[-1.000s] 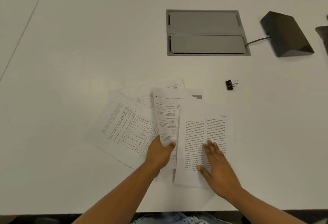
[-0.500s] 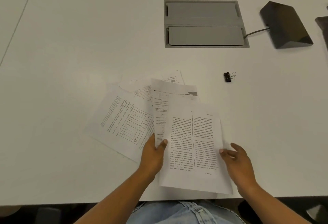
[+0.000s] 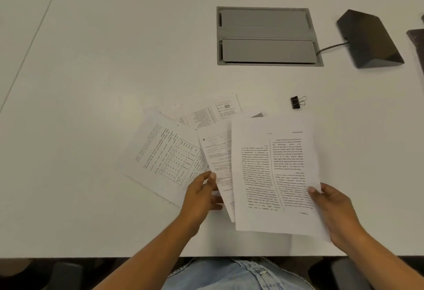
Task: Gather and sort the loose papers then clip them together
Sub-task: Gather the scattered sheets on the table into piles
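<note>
Several printed sheets lie fanned out on the white table (image 3: 91,71). My right hand (image 3: 332,211) grips the right edge of a two-column text page (image 3: 270,175), lifted off the table toward me. My left hand (image 3: 202,195) pinches the lower edge of a second sheet (image 3: 218,159) that sits partly under the text page. A sheet with a table printed on it (image 3: 165,159) lies flat to the left, and two more sheets (image 3: 202,113) peek out behind. A black binder clip (image 3: 296,102) rests on the table beyond the papers, to the right.
A grey recessed cable hatch (image 3: 267,36) is set into the table farther back. A dark wedge-shaped device (image 3: 369,39) with a cable sits at the far right, and another dark object (image 3: 417,41) is cut off by the frame. The table's near edge runs just above my lap.
My right hand went from pressing flat on the two-column page to gripping its right edge and lifting it. My left hand shifted its pinch on the sheet beneath.
</note>
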A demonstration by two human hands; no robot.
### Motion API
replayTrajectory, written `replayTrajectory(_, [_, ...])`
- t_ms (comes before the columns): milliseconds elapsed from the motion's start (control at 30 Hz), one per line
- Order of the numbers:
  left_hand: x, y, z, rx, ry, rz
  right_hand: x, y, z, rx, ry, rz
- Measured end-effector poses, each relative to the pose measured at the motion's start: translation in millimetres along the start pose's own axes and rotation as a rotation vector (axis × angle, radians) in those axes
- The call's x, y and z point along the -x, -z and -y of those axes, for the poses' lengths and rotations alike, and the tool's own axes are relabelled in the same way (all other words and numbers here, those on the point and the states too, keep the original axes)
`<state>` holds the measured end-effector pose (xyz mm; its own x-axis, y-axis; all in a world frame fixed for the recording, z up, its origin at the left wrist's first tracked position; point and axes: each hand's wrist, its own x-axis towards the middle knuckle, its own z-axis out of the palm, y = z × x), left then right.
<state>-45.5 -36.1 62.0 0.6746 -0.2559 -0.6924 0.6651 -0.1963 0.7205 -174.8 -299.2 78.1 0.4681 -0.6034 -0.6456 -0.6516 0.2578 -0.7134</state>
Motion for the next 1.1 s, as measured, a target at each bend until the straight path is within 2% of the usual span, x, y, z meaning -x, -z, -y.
replayTrajectory(67, [0, -6, -2, 0.051, 0.059, 0.043, 5, -4, -2, -0.001, 0.006, 0.033])
replayTrajectory(167, [-3, -13, -5, 0.072, 0.034, -0.043, 13, -11, -8, 0.011, 0.011, 0.060])
replayTrajectory(333, [-2, -5, -5, -0.012, 0.028, -0.067, 11, -4, -6, 0.008, 0.025, -0.049])
replayTrajectory(400, [0, 2, -4, -0.037, 0.035, -0.063, 6, 2, 2, -0.042, -0.010, -0.038])
replayTrajectory(567, [7, 7, -2, 0.006, 0.046, 0.033, 4, 0, 23, -0.003, 0.001, 0.137])
replayTrajectory(700, [15, 0, -7, 0.005, -0.010, 0.136, 6, -18, 26, 0.029, 0.079, 0.178])
replayTrajectory(900, [25, 4, -14, -0.016, 0.006, 0.237, 12, -30, 28, -0.016, -0.039, 0.365])
replayTrajectory(1000, [24, 11, -15, -0.018, 0.044, 0.115, 14, -34, 27, 0.013, 0.002, 0.327])
replayTrajectory(1100, [10, 22, -3, -0.083, 0.055, -0.248, 16, -33, 23, -0.023, 0.014, 0.306])
